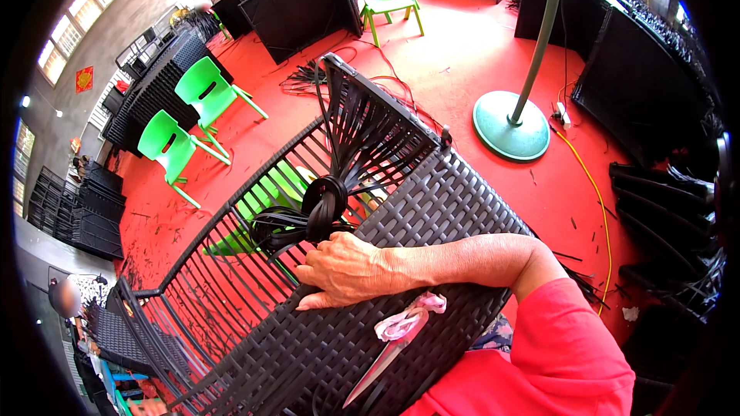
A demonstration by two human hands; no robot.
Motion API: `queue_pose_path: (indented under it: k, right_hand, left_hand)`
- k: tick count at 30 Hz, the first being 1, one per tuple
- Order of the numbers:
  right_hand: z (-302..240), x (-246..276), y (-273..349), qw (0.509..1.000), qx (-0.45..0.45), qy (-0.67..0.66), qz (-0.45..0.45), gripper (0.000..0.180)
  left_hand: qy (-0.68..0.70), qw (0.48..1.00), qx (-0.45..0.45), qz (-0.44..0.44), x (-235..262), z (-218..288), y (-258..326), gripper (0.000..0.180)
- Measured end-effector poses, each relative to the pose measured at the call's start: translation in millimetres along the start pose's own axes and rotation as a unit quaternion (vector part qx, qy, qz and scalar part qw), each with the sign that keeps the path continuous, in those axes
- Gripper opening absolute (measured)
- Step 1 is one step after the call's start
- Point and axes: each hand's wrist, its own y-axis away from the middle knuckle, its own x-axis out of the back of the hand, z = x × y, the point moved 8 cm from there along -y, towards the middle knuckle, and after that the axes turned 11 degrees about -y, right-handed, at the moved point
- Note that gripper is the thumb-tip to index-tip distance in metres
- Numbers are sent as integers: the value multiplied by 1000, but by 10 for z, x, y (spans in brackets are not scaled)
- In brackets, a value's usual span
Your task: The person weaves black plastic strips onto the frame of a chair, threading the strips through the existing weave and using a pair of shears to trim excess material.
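Observation:
A black frame with long parallel rods (181, 281) fills the middle of the view, part of it covered by a woven panel of black plastic strips (439, 219). My right hand (343, 268) lies palm down on the panel's woven edge, its thumb stretched apart and its fingertips bent toward the rods. Just beyond the fingers is a looped, knotted bundle of black strips (325, 202). Scissors (397, 331) with cloth-wrapped handles rest on the weave below my right forearm. A small skin-toned patch shows between the strands; I cannot tell whether it is my left hand.
Green plastic chairs (208, 92) stand on the red floor (455, 46) at the left and far side. A fan stand with a round base (511, 125) is at the right, near a yellow cable (597, 200). Black woven panels (644, 81) line the sides. People sit farther off.

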Motion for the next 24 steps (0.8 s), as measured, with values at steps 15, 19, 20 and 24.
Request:
queue_pose_path:
  k: [15,19,20,24]
  right_hand:
    - [1,51,50,1000,16,20,16,53]
    - [-25,17,26,1000,21,-7,-7,51]
    - [-27,14,19,999,25,-18,-14,50]
    - [11,197,27,991,88,-97,32,46]
  left_hand:
    - [-842,473,36,258,668,-98,4,61]
    - [-893,387,-35,227,431,23,-94,68]
    - [-900,374,-84,209,284,44,-126,70]
    - [-852,293,-415,127,-2141,123,692,28]
